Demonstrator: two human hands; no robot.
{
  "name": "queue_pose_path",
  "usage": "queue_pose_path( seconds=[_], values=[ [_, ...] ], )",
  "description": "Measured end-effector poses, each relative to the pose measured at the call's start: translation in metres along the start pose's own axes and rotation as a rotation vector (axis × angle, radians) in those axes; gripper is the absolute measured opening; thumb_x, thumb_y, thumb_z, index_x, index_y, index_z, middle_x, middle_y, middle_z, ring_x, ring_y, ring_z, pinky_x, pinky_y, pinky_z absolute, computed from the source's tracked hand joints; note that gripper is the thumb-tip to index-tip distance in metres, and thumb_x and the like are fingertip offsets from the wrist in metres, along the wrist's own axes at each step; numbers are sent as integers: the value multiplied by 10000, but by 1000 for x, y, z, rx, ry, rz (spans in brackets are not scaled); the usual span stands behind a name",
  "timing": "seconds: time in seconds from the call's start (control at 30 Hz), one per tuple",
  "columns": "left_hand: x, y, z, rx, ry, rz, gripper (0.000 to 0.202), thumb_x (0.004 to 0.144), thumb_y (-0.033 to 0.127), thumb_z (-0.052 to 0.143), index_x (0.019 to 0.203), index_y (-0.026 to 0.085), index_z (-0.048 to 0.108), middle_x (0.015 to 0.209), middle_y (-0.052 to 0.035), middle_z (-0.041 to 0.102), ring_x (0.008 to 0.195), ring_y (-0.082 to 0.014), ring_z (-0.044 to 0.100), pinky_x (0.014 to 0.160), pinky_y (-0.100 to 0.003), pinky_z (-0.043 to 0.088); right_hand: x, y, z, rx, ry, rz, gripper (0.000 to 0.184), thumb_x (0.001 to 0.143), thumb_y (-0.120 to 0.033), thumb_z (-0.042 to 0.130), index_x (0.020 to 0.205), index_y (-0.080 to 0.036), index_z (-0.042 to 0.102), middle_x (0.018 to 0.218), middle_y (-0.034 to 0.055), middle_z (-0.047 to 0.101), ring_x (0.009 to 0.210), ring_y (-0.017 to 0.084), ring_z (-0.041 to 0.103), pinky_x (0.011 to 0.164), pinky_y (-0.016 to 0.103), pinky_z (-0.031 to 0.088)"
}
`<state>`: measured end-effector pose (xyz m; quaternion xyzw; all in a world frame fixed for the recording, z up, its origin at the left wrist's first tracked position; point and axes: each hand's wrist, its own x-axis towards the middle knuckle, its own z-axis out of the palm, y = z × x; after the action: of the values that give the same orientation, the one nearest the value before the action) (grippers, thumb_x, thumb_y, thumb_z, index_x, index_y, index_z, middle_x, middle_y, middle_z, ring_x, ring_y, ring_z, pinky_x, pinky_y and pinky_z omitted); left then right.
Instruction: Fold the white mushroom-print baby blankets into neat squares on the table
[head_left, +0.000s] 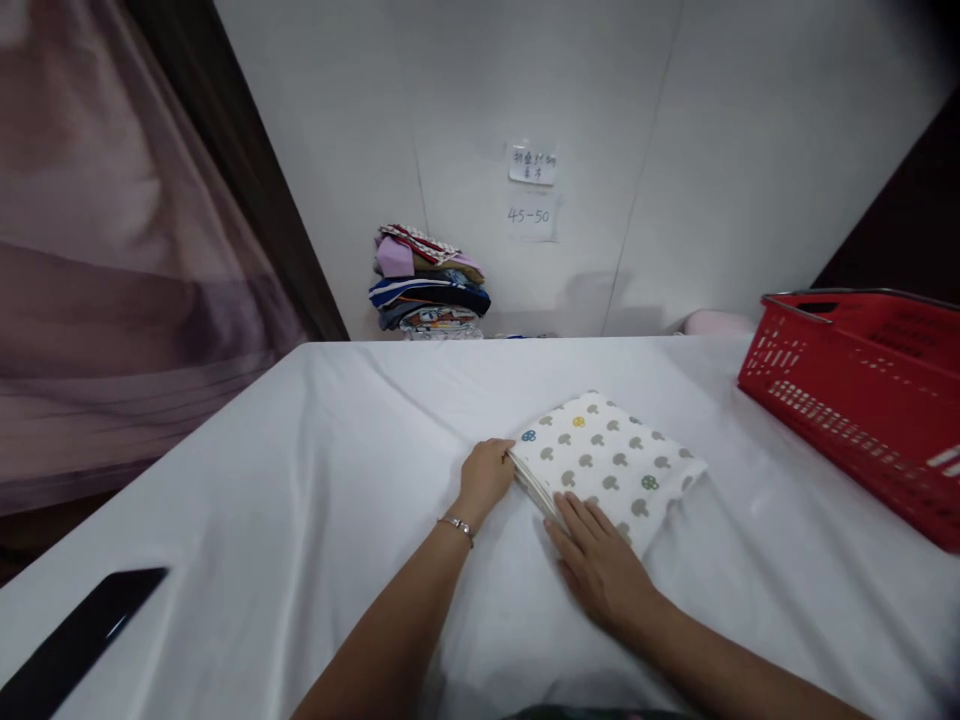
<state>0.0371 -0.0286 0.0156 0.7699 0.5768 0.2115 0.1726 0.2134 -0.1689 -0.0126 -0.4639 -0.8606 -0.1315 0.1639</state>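
Observation:
A folded white cloth (pixel 600 455) printed with grey mushroom shapes and a few coloured ones lies on the white-covered table. Its layered edge faces toward me on the left. My left hand (pixel 486 474), with a bracelet on the wrist, pinches the cloth's left corner. Across the near edge of the cloth rests my right hand (pixel 596 560), its fingers stretched out and flat, the thumb side partly hidden beneath.
A red plastic basket (pixel 862 400) stands at the right. A stack of folded fabrics (pixel 431 285) sits beyond the far edge. A dark flat object (pixel 82 640) lies at the lower left. Paper notes (pixel 532 190) hang on the wall; a pinkish curtain (pixel 112 250) hangs left.

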Motion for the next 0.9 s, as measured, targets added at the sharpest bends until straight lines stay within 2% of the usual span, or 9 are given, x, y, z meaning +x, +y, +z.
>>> queue_pose_path(
  seconds=[0.1, 0.17, 0.3, 0.4, 0.53, 0.63, 0.7, 0.8, 0.9],
  values=[
    [0, 22, -6, 103, 14, 58, 384, 801, 173, 443, 1161, 171, 575, 1289, -80, 511, 1207, -209, 416, 1021, -357, 310, 2, -3, -3, 4, -21, 10, 448, 818, -118, 476, 1265, -144, 477, 1387, 196, 372, 1316, 309, 249, 1009, 527, 316],
    [-1, 41, -5, 146, 77, 176, 392, 839, 237, 431, 1215, 174, 522, 1347, -98, 447, 1265, -238, 344, 1059, -431, 240, 4, -4, -6, 11, -36, 19, 454, 816, -110, 477, 1269, -145, 473, 1381, 199, 379, 1313, 318, 251, 1007, 536, 314],
    [2, 62, 9, 151, 61, 397, 387, 883, 321, 398, 1247, 210, 467, 1395, -76, 385, 1315, -241, 267, 1086, -474, 167, 7, -6, -10, 44, -20, 38, 367, 841, -128, 464, 1202, -143, 528, 1367, 193, 402, 1316, 316, 246, 1014, 541, 301],
    [9, 57, 24, 168, -9, 349, 395, 880, 341, 408, 1244, 202, 465, 1406, -77, 370, 1314, -242, 274, 1076, -473, 199, 6, -8, -9, 54, -18, 45, 341, 835, -106, 463, 1164, -124, 548, 1383, 203, 375, 1322, 316, 224, 1014, 531, 308],
    [12, 43, 36, 192, 26, 332, 416, 897, 365, 368, 1279, 212, 431, 1427, -64, 339, 1331, -221, 246, 1091, -458, 173, -2, -13, -11, 93, -47, 53, 362, 796, -72, 469, 1143, -127, 557, 1404, 208, 337, 1325, 331, 193, 1005, 549, 306],
    [11, 40, 38, 207, 38, 339, 417, 900, 359, 358, 1287, 218, 424, 1432, -60, 331, 1333, -219, 243, 1094, -454, 167, -4, -11, -27, 208, -114, 57, 399, 787, -133, 505, 1183, -164, 536, 1426, 173, 317, 1330, 309, 202, 1015, 523, 308],
    [9, 41, 37, 216, 42, 343, 417, 901, 356, 355, 1288, 217, 423, 1434, -56, 327, 1333, -218, 243, 1095, -450, 167, 1, -2, -43, 291, -132, 53, 415, 814, -194, 502, 1228, -178, 503, 1428, 140, 331, 1333, 261, 225, 1031, 465, 318],
    [8, 42, 36, 226, 42, 347, 420, 906, 361, 342, 1289, 209, 422, 1433, -58, 329, 1335, -217, 239, 1093, -449, 173, 13, 19, -63, 303, -49, 88, 422, 879, -238, 423, 1297, -178, 439, 1435, 113, 326, 1341, 210, 214, 1058, 441, 283],
    [8, 42, 36, 230, 39, 350, 422, 908, 366, 337, 1291, 208, 416, 1436, -60, 324, 1336, -215, 235, 1090, -452, 180, 19, 36, -59, 215, -16, 175, 478, 885, -304, 422, 1338, -156, 391, 1442, 136, 302, 1348, 246, 185, 1057, 505, 248]
  ],
)
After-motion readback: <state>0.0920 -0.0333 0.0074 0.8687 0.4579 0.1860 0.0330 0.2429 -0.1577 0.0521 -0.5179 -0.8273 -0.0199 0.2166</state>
